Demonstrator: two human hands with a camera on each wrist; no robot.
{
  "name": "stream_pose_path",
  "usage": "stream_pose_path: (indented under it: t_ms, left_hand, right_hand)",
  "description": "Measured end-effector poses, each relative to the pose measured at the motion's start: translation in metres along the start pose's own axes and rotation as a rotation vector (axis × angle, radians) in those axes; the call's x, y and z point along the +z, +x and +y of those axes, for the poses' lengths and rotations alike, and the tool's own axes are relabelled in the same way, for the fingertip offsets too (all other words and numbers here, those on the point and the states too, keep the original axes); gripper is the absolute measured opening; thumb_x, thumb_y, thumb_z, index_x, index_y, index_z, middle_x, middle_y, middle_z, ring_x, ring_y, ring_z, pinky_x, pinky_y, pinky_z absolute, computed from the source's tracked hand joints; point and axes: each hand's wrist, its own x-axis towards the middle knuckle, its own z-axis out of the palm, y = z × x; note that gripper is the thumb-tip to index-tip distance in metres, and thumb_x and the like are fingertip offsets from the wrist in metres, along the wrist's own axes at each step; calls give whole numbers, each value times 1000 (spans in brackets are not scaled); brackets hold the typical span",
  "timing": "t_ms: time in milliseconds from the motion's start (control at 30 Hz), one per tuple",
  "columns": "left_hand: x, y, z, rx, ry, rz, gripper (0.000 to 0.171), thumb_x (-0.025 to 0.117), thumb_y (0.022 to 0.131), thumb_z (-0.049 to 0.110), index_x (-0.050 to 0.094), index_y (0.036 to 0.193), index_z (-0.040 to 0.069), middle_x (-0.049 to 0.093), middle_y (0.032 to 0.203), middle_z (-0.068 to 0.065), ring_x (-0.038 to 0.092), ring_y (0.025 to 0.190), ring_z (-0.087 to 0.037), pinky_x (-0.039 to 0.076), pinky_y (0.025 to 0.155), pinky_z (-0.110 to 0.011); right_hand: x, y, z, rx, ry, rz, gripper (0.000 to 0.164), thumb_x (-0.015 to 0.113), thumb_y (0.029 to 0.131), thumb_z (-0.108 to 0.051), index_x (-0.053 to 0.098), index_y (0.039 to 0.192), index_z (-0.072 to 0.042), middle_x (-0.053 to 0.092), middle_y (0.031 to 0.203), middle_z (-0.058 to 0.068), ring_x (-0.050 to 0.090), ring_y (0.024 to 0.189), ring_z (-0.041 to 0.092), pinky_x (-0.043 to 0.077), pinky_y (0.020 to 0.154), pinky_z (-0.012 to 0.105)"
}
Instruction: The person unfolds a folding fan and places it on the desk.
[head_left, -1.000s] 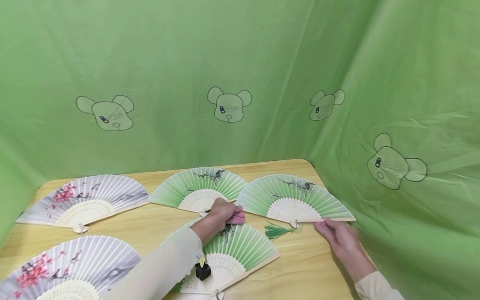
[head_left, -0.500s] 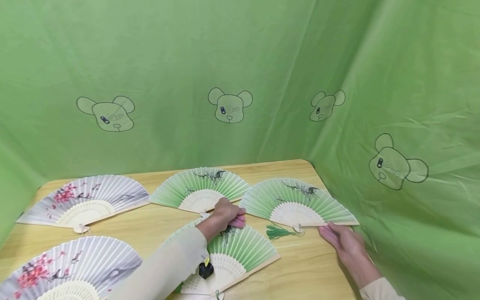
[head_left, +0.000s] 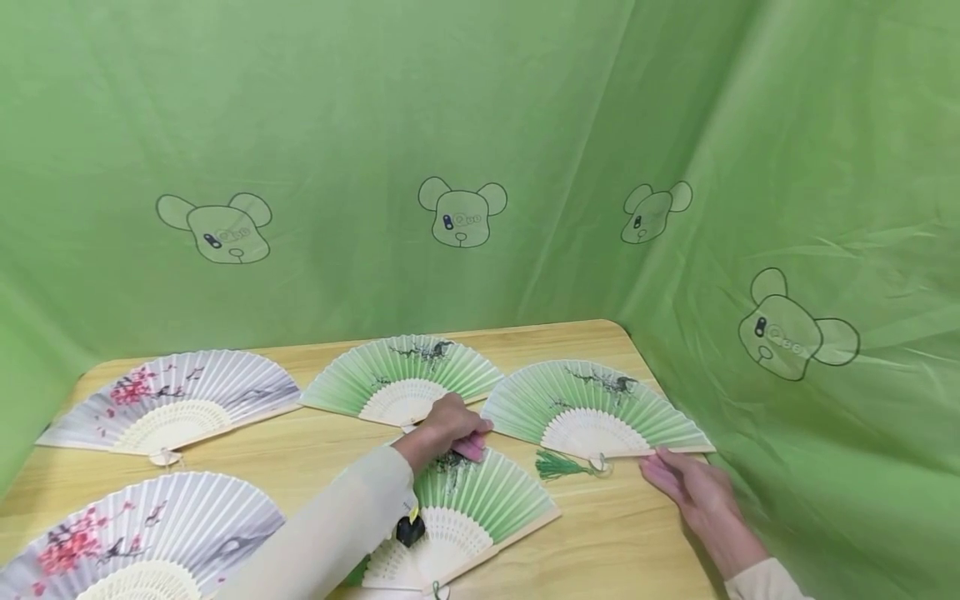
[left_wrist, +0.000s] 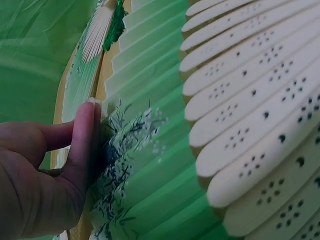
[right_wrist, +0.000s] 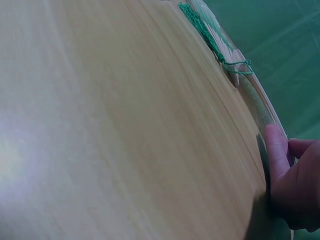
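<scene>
A spread green folding fan (head_left: 596, 432) with a dark bird-and-branch print lies at the table's back right. My left hand (head_left: 448, 421) pinches its left corner, and the left wrist view has the fingers (left_wrist: 82, 135) at that edge. My right hand (head_left: 697, 492) grips the bottom rib near the fan's right end, thumb on the near side. A green tassel (head_left: 562, 464) hangs from the pivot and lies on the wood. Under my left forearm is another spread green fan (head_left: 510, 492), partly hidden. A third green fan (head_left: 397, 396) touches or nearly touches the held fan's left side.
Two grey-white fans with pink blossoms lie at the left, one at the back (head_left: 172, 417) and one nearer (head_left: 165, 533). A black heart charm (head_left: 410, 531) hangs at my left sleeve. Green cloth (head_left: 330, 125) walls the wooden table (head_left: 592, 542) at back and sides.
Both hands have drawn the right green fan slightly toward me and a little right, with its tassel along. The other fans have stayed in place.
</scene>
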Motion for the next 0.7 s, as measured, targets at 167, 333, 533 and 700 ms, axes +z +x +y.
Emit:
stream_pose_path:
  t_ms: [167, 333, 533, 700]
  left_hand:
    - [-1, 1, 2, 22, 35, -7, 21, 72, 86, 7, 67, 87, -13, 66, 58, -11, 60, 39, -14, 65, 52, -35]
    - [-2, 3, 2, 46, 83, 5, 22, 73, 86, 8, 69, 83, -13, 65, 55, -11, 59, 36, -14, 64, 51, -36]
    - [-3, 1, 3, 67, 153, 13, 25, 73, 87, 11, 71, 81, -13, 67, 58, -16, 58, 35, -14, 65, 52, -38]
    - [-4, -1, 4, 78, 147, 18, 24, 73, 86, 10, 70, 81, -13, 70, 67, -23, 60, 37, -15, 65, 53, -40]
  right_hand:
    - [-1, -1, 0, -8, -59, -9, 6, 71, 90, -14, 70, 97, -13, 76, 89, 7, 76, 91, 21, 60, 96, 32]
    - [-3, 0, 0, -10, -123, -14, 6, 71, 90, -14, 69, 95, -15, 77, 89, 6, 76, 90, 22, 61, 94, 32]
    - [-6, 2, -1, -16, -173, -29, 6, 72, 89, -15, 69, 94, -17, 77, 89, 6, 76, 89, 22, 62, 92, 32]
    - [-7, 4, 0, -14, -237, -41, 11, 71, 90, -18, 67, 100, -15, 77, 90, 6, 76, 89, 22, 63, 91, 34]
